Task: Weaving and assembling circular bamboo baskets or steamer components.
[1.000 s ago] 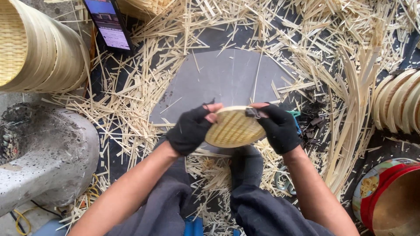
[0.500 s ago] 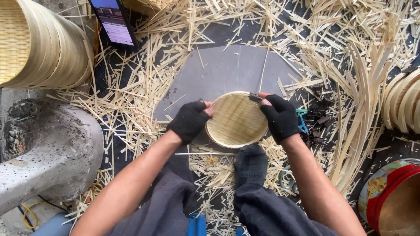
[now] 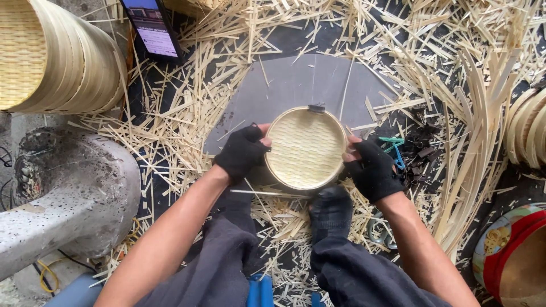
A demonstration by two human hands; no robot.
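Observation:
A round woven bamboo steamer tray faces up at me over a grey board. My left hand, in a black fingerless glove, grips its left rim. My right hand, gloved the same way, grips its right rim. A small black clip sits on the tray's far edge. My feet in dark socks rest just under the tray.
Bamboo strips and shavings cover the floor all around. A stack of bamboo steamers lies at top left, beside a phone. A concrete block is at left. More steamer rings and a red tin stand at right; teal clips lie near my right hand.
The tray has tipped from nearly edge-on to facing me flat. Both hands have shifted from its top to opposite sides of the rim.

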